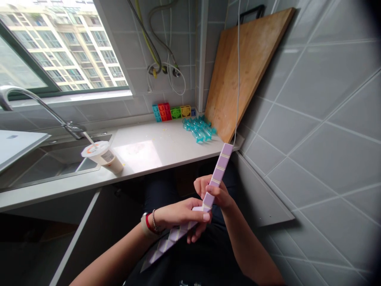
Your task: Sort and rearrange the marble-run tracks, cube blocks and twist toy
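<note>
A lilac twisty snake puzzle (219,171), jointed from several blocks with pale lines between them, is in both my hands. Its upper part runs straight and slants up to the right. The lower part bends away to the left, with a stepped outline, over my lap. My left hand (186,216) is closed around the bend, thumb on top. Just above it, my right hand (216,191) grips the straight part, its thumb across the front and the fingers behind. The blocks under my left palm are hidden.
On the white counter (139,151) lie teal plastic pieces (199,129) and colourful moulded blocks (174,112). A drink cup (102,157) with a straw leans by the sink (59,159). A wooden board (247,67) rests against the tiled wall, with a white cord (238,67) hanging before it.
</note>
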### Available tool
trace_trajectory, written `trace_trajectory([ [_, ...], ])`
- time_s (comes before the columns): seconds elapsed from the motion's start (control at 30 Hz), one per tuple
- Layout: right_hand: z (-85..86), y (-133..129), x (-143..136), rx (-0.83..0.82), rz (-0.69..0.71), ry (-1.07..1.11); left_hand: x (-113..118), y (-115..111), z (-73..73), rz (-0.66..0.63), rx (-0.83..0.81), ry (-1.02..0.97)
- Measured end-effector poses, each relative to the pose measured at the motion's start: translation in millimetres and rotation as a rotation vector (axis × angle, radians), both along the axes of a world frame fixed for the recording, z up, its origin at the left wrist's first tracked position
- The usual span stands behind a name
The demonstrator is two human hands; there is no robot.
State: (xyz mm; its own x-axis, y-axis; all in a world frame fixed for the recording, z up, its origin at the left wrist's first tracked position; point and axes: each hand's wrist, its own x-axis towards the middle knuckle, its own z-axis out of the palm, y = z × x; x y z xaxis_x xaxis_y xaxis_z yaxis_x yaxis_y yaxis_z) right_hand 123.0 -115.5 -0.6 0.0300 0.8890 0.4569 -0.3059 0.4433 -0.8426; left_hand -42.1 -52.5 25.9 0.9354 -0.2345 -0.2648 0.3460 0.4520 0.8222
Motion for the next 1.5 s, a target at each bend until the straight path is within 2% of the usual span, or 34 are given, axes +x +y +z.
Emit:
trace_trajectory([
  [0.07,-0.6,-1,2,-0.03,-0.041,0.002,-4,3,4.2,0.067,0.126,0.0],
  [0.1,-1.0,-1,2,-0.049,-0.022,-0.011,-6,4,5.1,0.056,0.146,0.005],
  [0.2,-2.5,-1,-2,-0.082,0.122,-0.032,-9,5,3.5,-0.089,0.085,0.022],
  [0.27,-3.2,0,-5,-0.071,0.172,-0.017,-10,5,0.7,-0.136,0.03,0.013],
  [0.43,-4.6,5,-2,-0.052,0.113,-0.014,-10,14,-0.5,0.044,0.034,-0.046],
  [0.57,-9.2,9,2,-0.047,0.088,-0.056,-13,21,4.0,0.096,0.136,-0.064],
  [0.7,-13.2,13,-1,-0.14,-0.061,-0.04,-12,20,6.3,0.218,0.347,-0.033],
  [0.9,-9.6,17,-6,-0.264,-0.34,-0.032,-9,16,6.5,0.485,0.83,-0.082],
  [0.97,-8.2,18,-7,-0.311,-0.379,-0.034,-9,16,5.3,0.524,0.886,-0.103],
  [1.13,-6.5,18,-10,-0.363,-0.392,0.001,-8,16,-6.4,0.552,0.787,-0.121],
  [1.27,-6.6,15,-11,-0.246,-0.376,-0.006,-7,18,-17.1,0.584,0.543,-0.076],
  [1.37,-7.1,12,-10,-0.138,-0.363,-0.071,-6,19,-17.0,0.585,0.372,-0.082],
  [1.5,-4.6,8,-6,-0.039,-0.41,-0.183,-7,20,-10.3,0.551,0.232,-0.068],
])
